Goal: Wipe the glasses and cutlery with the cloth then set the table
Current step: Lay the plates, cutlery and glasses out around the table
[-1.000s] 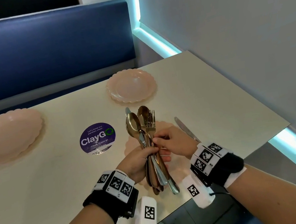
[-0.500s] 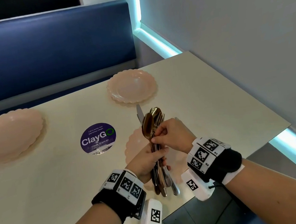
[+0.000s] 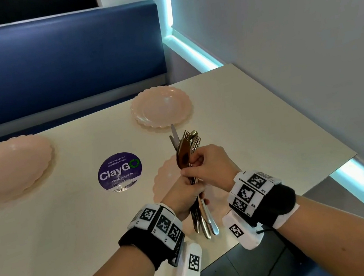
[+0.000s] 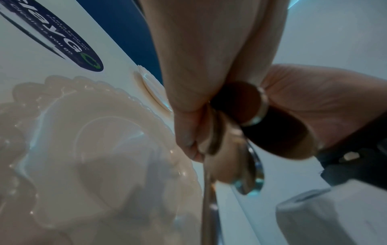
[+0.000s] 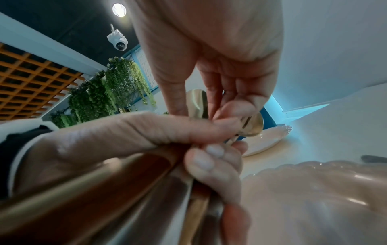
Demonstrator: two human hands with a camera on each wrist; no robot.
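Note:
A bundle of gold and silver cutlery point(image 3: 186, 151), spoons, forks and a knife, stands nearly upright over the near pink plate point(image 3: 165, 175). My left hand point(image 3: 183, 199) grips the handles low down, and their ends stick out below it. My right hand point(image 3: 209, 167) pinches the bundle just under the spoon bowls. In the right wrist view its fingers point(image 5: 209, 86) close on a gold spoon point(image 5: 196, 102). The left wrist view shows the left hand point(image 4: 199, 82) around the handles point(image 4: 211, 140). No cloth or glass is in view.
A second pink plate point(image 3: 161, 106) lies at the table's far side and a third plate point(image 3: 8, 166) at the far left. A round purple sticker point(image 3: 120, 172) marks the white table point(image 3: 257, 126). A blue bench point(image 3: 58, 61) runs behind, with a wall on the right.
The fanned cutlery has closed into a tighter, more upright bundle. My right hand has slid up it to just under the spoon bowls, and my left hand has turned with the handles.

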